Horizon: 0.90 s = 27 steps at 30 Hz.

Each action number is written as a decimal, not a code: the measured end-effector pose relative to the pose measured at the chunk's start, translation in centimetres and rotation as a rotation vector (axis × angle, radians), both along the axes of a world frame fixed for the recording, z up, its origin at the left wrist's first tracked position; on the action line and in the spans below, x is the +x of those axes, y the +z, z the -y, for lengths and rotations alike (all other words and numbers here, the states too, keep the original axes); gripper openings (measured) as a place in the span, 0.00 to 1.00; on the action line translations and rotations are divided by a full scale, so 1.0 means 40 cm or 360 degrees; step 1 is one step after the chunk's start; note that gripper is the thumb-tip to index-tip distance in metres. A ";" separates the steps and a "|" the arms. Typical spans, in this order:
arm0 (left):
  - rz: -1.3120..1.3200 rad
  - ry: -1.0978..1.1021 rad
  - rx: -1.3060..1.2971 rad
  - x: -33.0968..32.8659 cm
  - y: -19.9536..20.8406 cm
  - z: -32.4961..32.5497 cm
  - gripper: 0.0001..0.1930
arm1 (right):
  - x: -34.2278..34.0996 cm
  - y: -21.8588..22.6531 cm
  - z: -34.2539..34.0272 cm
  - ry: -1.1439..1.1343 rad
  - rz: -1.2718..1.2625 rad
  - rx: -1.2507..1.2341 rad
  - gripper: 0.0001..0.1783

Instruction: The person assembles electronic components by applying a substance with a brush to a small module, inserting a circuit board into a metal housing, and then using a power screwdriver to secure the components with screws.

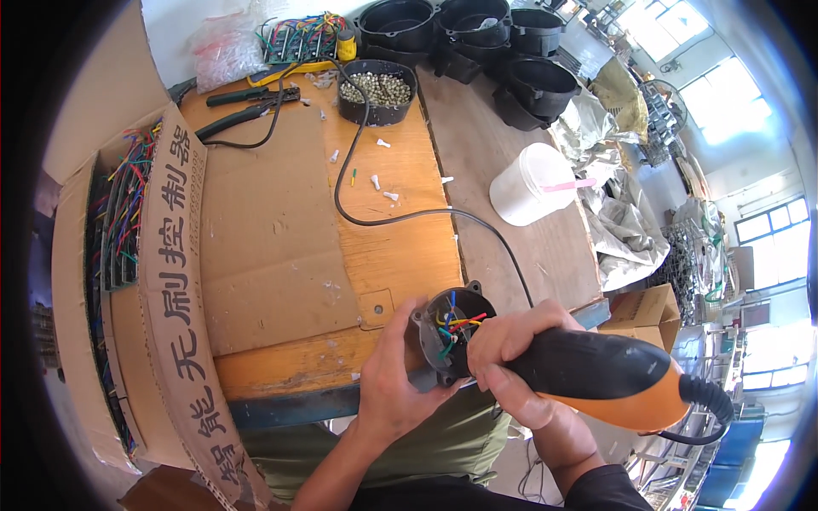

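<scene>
My left hand grips the side of a round black plastic housing at the table's front edge. Its open side faces up, and red, yellow, blue and green wires show inside. My right hand is wrapped round the front of an orange and black corded power tool, held nearly level with its cord end to the right. The tool's tip is hidden behind my fingers, close to the housing's right side, so I cannot tell whether it touches.
At left stands a cardboard box of wired circuit boards. Farther back are pliers, a black tub of small beige pieces and several black housings. A white bucket stands right. A black cable crosses the table.
</scene>
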State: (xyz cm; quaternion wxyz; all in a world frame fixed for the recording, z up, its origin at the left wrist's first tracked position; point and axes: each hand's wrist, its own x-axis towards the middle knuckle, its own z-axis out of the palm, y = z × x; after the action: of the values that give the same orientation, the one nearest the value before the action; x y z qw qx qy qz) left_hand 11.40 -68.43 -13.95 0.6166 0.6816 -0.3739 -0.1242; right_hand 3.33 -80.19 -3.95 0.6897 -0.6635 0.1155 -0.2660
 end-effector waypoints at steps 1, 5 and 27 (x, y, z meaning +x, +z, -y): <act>0.0000 0.0006 0.0000 -0.001 -0.003 0.002 0.52 | -0.001 -0.005 -0.001 -0.0015 0.0011 -0.0022 0.16; -0.0044 0.0005 -0.0011 -0.003 0.008 0.003 0.50 | -0.005 -0.006 -0.006 -0.0067 -0.0041 -0.0105 0.17; 0.0095 0.0132 -0.0025 -0.012 0.018 0.017 0.46 | -0.029 0.066 0.034 0.0109 0.0570 -0.0244 0.18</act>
State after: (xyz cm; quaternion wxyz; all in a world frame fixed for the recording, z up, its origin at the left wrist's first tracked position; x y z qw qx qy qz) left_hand 10.93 -69.10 -13.23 0.6151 0.6951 -0.3646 -0.0751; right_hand 2.18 -81.56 -1.32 0.6553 -0.6598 -0.0523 -0.3640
